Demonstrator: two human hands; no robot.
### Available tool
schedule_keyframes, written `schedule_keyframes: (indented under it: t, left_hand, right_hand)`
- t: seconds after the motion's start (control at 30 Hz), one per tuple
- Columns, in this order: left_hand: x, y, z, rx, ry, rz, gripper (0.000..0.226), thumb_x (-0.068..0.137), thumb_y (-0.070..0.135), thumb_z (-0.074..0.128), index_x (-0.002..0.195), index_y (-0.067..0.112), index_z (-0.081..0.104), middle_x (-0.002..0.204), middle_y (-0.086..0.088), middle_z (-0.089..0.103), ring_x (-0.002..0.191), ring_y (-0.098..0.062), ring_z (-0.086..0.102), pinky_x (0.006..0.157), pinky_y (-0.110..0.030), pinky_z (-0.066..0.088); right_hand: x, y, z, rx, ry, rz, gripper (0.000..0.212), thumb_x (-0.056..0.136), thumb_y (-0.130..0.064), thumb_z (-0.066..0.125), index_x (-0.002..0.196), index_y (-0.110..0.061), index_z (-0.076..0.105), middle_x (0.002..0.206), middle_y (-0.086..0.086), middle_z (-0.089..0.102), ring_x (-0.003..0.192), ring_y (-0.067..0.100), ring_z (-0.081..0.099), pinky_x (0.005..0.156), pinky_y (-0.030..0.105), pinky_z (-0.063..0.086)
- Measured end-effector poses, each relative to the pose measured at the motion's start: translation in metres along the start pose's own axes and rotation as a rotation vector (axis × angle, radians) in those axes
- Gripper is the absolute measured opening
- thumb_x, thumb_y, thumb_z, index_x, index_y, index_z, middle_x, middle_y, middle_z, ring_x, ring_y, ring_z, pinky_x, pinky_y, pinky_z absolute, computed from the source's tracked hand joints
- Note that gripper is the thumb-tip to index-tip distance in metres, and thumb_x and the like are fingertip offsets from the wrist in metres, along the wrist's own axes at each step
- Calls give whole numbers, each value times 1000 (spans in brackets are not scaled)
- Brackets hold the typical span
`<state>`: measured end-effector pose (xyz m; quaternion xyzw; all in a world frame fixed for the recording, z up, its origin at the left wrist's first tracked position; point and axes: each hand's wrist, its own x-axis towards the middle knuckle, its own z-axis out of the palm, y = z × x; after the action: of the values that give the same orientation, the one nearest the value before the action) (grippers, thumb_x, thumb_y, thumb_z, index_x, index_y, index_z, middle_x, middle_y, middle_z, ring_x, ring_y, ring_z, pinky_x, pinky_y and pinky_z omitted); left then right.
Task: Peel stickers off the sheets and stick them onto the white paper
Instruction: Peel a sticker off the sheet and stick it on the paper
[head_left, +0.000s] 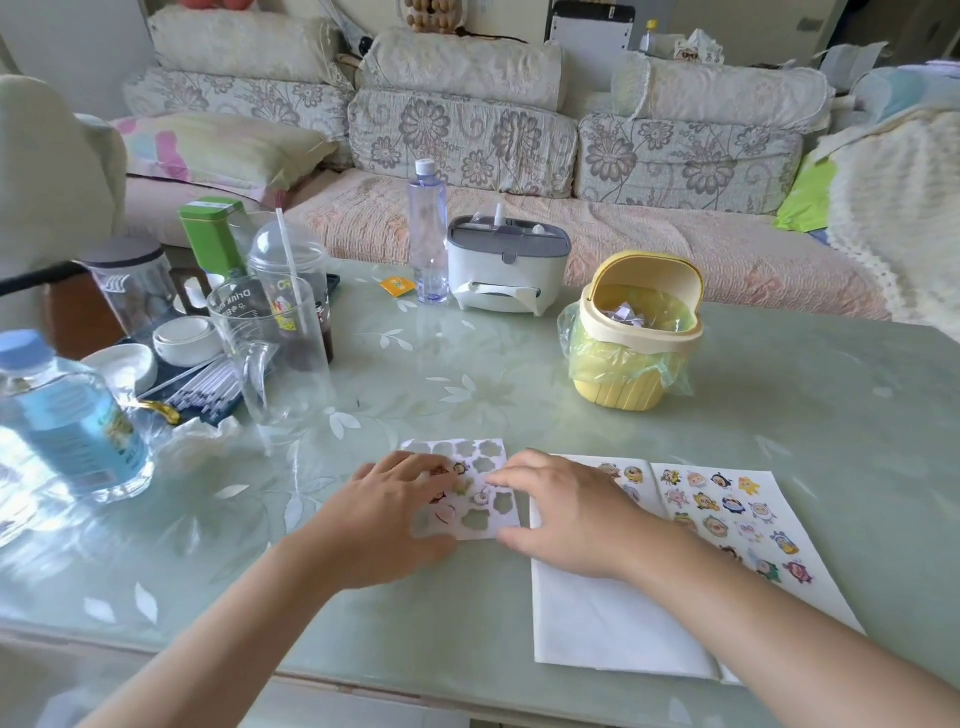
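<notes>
Glossy glass covers the table (779, 415), with a pale green leaf-and-flower pattern under it; a sofa (467, 130) with quilted floral cushions stands behind.

Head view:
1. The sticker sheet (480, 499) lies flat near the front edge. It is a thin white rectangle, and most of its flower-shaped cells are already punched out (a few cartoon figures are still on it).
2. My left hand (395, 512) rests on the sheet's left half, with the fingers extended and pressing down on it.
3. My right hand (563, 512) sits at the sheet's right edge, with the fingers bent and the tips on the paper. I cannot tell whether they pinch anything.
4. The white paper (597, 618) lies just to the right, partly under my right wrist. It is matte and creased down the middle, and cartoon stickers (727, 512) fill its right panel.
5. A ribbed yellow plastic bin (631, 387) with a green film liner stands further back.
6. A clear glass jug (270, 348) and a clear plastic bottle (430, 234) stand to the left.
</notes>
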<state>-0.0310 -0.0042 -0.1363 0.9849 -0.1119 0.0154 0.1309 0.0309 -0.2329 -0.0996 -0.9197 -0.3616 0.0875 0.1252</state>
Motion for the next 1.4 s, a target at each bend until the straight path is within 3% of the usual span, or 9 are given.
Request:
schedule_keyframes:
  t: [0.13,0.33,0.53,0.6,0.67,0.83,1.03,1.2,1.4]
  left_hand:
    - [-1,-5,3,-34,61,-18,57,85,67,43,136,43,52,143,28,39,134,-1,31,109,-25,27]
    - [0,-8,4,-115,122,-31,67,76,74,34,128,41,62,123,24,56,116,-6,47,100,-29,40]
    - [-5,7,-2,-260,477,-207,54,82,64,57,122,27,57,116,14,51,106,-9,46,88,-25,38]
    - [-8,19,-13,-484,545,-447,41,84,57,62,108,25,55,106,12,55,97,-11,53,79,-26,38]
    - [-8,30,-25,-804,409,-680,36,88,55,62,101,22,57,99,6,64,89,-14,62,71,-27,41]
    - [-7,49,-21,-1547,228,-696,27,87,35,72,94,9,70,98,-5,76,76,-13,66,74,-26,47]
    - [-2,55,-23,-1557,283,-657,21,87,33,74,88,12,76,84,-1,75,69,-13,62,74,-26,49]
    - [0,60,-26,-1409,295,-590,20,92,32,68,89,14,75,84,3,76,68,-10,62,70,-24,48]
    - [1,60,-27,-1404,318,-490,23,91,29,67,94,9,76,83,-3,74,75,-9,66,67,-18,51]
  right_hand:
    - [9,-4,7,-27,16,-47,60,85,-55,65,141,-38,50,140,-19,49,129,8,43,106,32,39]
    - [15,-5,15,23,87,-50,41,84,-46,67,124,-40,64,107,-16,63,104,11,56,90,32,47]
    - [16,-7,9,55,282,5,28,88,-38,66,116,-39,70,105,-16,67,90,7,60,72,21,41]
    - [16,-6,4,81,354,37,27,86,-40,70,112,-39,72,102,-17,68,80,4,56,66,13,37]
    - [15,-7,-1,99,399,63,26,84,-42,72,111,-39,72,101,-18,67,77,2,53,64,7,32]
    - [11,-15,-5,86,431,50,24,84,-44,73,107,-39,72,101,-18,68,84,6,61,65,16,38]
    - [7,-21,-11,14,391,48,38,85,-54,66,120,-38,66,117,-20,59,93,6,63,73,21,42]
    - [5,-31,-14,92,526,-93,23,86,-32,67,108,-37,70,101,-18,60,65,-15,48,58,14,37]
    - [7,-29,-18,168,524,-102,17,89,-40,69,104,-36,77,95,-19,65,65,-17,48,57,6,27]
